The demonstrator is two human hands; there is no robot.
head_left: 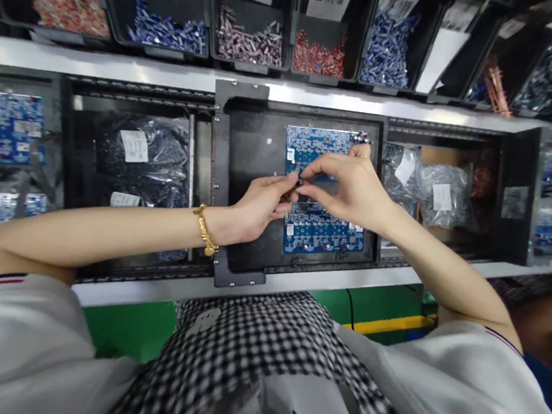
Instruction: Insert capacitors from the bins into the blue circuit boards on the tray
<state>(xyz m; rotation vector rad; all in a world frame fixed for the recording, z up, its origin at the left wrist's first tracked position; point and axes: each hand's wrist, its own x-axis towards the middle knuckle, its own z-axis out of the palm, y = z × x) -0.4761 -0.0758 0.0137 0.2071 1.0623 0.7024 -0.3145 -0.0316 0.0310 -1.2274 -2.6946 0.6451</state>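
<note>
A blue circuit board (325, 234) lies in a black tray (256, 140), and both hands are over it. My left hand (261, 209) comes in from the left, its thumb and fingers pinched around a small dark electronic component (299, 180). At the same spot, the thumb and index finger of my right hand (351, 185) close on this part from the right. Several small dark-and-silver components (360, 137) show beside the curled outer fingers of my right hand; whether these fingers hold them I cannot tell. The hands cover the board's middle.
Black bins with blue capacitors (168, 31), red parts (318, 56) and other small components line the back. Bagged parts (140, 148) sit left of the tray, more clear bags (443, 194) right. Further boards (5, 125) lie along the line. Another person's arm (541, 320) shows at right.
</note>
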